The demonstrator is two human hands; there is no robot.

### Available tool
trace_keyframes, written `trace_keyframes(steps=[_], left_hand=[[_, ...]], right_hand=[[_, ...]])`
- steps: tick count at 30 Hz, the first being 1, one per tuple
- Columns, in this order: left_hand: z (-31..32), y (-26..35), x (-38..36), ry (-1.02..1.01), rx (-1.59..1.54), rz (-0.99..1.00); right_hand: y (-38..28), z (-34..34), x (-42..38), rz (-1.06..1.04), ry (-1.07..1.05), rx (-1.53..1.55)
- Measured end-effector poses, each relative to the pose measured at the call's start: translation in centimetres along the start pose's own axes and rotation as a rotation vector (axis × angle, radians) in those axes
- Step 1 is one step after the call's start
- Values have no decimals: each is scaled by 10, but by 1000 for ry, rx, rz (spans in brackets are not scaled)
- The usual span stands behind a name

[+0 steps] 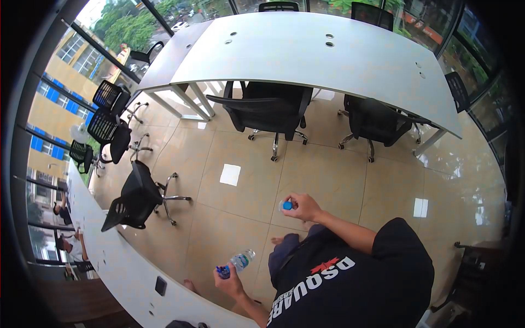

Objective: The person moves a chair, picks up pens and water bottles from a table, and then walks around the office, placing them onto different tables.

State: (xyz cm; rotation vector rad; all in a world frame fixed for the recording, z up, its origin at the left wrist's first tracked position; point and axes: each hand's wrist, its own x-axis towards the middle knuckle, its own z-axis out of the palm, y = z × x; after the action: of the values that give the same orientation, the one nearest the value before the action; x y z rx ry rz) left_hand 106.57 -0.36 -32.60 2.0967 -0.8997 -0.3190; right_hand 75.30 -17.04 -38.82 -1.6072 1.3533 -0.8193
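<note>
My left hand (pixel 230 281) is closed around a clear plastic bottle (pixel 243 260) with a printed label, held tilted beside the white desk's edge. A dark blue and purple item (pixel 223 270) shows at the fingers of that same hand; its kind is not clear. Farther up and to the right, my right hand (pixel 304 208) grips a second clear bottle (pixel 281 205), seen from above with its blue cap (pixel 287 205) among the fingers. Most of this bottle is hidden by the hand. Both hands are above the tiled floor, apart from each other.
Along the lower left runs a white desk (pixel 123 262) bearing a phone (pixel 160 285). A black swivel chair (pixel 141 191) stands beside it. Ahead is a large white table (pixel 284 49) with black chairs (pixel 268 106) tucked in. People (pixel 71 246) sit at far left.
</note>
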Motion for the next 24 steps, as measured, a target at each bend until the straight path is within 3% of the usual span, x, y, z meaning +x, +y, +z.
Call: trace_keyframes(steps=[6,12,15,21,24], left_hand=[[80,26,106,-159,89,140],[135,43,222,-220,8,203],[156,71,294,-266,-72,238],[183,100,408,-287,-76,403],[210,101,460,-298,-269,218]], right_hand=[[36,-46,61,228,374,63],[28,-82,113,238,758,112],[26,-110,147,133,972,-10],[-36,-152,219,83,1187,-63],[-91,-169,281,99,1193,81]])
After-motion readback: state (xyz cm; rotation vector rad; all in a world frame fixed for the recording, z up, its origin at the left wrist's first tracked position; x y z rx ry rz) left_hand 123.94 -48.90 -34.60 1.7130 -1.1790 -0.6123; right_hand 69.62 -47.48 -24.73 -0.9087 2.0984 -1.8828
